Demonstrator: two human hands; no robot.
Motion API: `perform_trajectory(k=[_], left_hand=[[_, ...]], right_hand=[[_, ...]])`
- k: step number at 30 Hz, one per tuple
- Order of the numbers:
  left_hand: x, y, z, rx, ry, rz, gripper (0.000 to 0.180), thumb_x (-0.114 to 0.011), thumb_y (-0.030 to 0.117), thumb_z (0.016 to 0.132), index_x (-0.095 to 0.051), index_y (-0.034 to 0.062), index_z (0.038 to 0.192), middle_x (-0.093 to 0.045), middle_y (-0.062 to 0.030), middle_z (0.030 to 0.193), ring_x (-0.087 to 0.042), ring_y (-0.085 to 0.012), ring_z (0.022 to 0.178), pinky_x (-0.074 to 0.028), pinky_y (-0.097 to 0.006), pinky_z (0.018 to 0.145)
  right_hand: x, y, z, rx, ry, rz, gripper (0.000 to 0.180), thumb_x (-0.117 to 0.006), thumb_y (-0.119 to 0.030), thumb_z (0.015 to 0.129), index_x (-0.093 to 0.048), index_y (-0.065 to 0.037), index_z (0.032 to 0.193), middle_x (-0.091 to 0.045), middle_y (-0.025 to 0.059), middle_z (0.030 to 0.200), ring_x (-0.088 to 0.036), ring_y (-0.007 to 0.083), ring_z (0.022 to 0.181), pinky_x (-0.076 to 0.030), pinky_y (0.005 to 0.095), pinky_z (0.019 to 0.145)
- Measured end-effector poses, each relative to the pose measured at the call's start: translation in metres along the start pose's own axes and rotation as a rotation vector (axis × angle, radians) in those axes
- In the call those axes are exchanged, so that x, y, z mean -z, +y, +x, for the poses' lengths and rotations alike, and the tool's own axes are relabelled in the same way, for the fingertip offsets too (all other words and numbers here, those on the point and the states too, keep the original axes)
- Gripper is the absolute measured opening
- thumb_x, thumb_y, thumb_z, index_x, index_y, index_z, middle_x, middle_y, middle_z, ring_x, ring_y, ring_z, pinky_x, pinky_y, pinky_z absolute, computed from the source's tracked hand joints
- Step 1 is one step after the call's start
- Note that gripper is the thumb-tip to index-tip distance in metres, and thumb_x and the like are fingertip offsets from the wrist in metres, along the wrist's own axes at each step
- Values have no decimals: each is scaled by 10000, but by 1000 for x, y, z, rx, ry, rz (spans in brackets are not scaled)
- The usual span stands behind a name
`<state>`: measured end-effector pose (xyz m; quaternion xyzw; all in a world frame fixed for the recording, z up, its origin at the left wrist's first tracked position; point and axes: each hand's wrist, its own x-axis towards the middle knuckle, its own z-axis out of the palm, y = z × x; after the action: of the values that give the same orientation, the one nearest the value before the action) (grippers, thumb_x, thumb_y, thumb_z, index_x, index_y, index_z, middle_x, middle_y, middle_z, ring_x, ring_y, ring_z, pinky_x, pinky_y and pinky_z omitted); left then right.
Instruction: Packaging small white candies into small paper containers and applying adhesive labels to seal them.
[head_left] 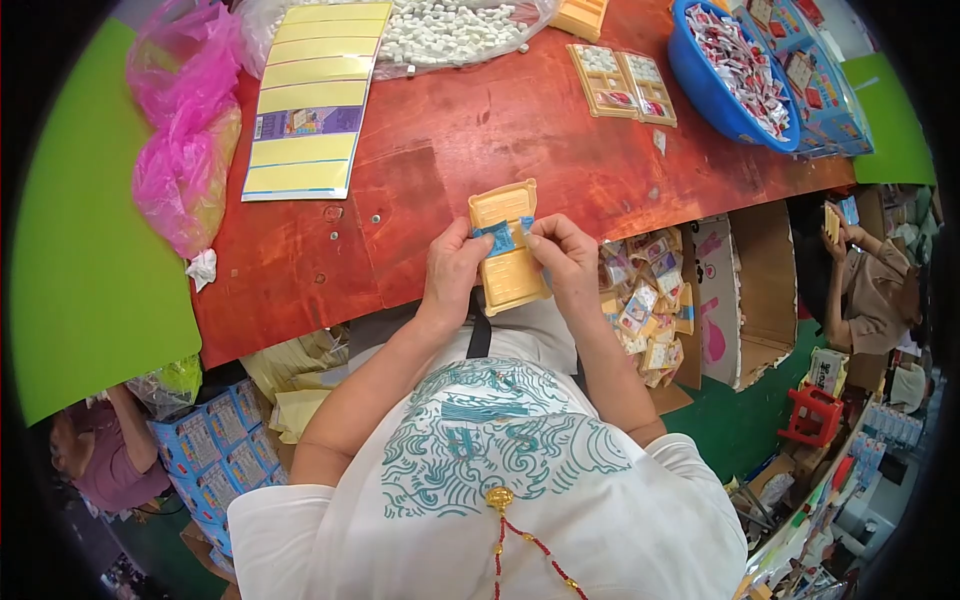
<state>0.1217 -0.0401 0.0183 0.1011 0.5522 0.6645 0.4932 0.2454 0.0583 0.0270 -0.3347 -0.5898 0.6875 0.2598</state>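
Clerk: Item 1, and where is it sitting?

Checker: Yellow moulded case (516, 284), 1 piece — resting between the 2 hands, near the close edge of the red table (450, 150), long side running away from the wearer, slightly tilted.

Clerk: Hands?

Checker: Left hand (450, 270): gripping the case's left side, thumb lying on a blue strip (499, 240). Right hand (568, 262): fingertips pinching narrowly at blue material on the right edge. Whether the 2 blue parts are joining, or passing behind, I cannot tell.

Clerk: Step in hand?

Checker: In my judgement, the wearer is fitting the strip across the case's middle.

Clerk: What is the next move calling for?

Checker: Probably a steady left hold, the right fingertips aligning the strip and pressing it flat — no skewing.

Clerk: Nearby stock?

Checker: 1 blue basin (694, 85), holding small packets; 1 pile of packs (650, 310), lying just beyond the right hand, below table level.
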Motion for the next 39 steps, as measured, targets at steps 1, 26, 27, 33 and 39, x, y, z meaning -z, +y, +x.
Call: perform_trajectory(k=[1,26,27,33,39], left_hand=[[0,-1,0,0,0,0,157,-541,125,888,-579,4,979,-629,-56,889,-626,-110,767,-536,-265,668],[2,-3,5,-223,-6,382,246,-532,233,908,-481,-6,931,-620,-182,845,-624,-241,813,-467,-394,712],[1,-1,5,-220,-8,404,249,-531,236,908,-477,-6,930,-621,-194,852,-630,-263,823,-465,-405,717],[7,-12,10,-222,-32,295,251,-510,258,948,-484,9,929,-596,-120,848,-622,-182,823,-464,-351,684],[10,-1,5,28,-108,-66,278,-426,296,1008,-497,80,1169,-602,-48,1038,-615,-116,898,-545,-295,709]], right_hand=[[-2,0,-2,0,0,0,76,-604,-87,876,-589,-24,836,-547,-27,737,-472,38,637,-387,206,579],[-24,16,4,494,137,-563,37,-601,17,832,-567,8,819,-517,87,744,-517,180,650,-422,292,593],[-25,16,4,513,146,-578,37,-600,17,830,-567,3,820,-516,94,743,-518,200,647,-419,302,594],[-31,16,6,672,179,-742,43,-624,-9,824,-583,-15,837,-543,116,769,-570,300,730,-483,429,858],[-38,7,-3,733,116,-907,161,-649,-45,815,-634,-17,973,-568,118,880,-577,308,801,-419,527,958]])
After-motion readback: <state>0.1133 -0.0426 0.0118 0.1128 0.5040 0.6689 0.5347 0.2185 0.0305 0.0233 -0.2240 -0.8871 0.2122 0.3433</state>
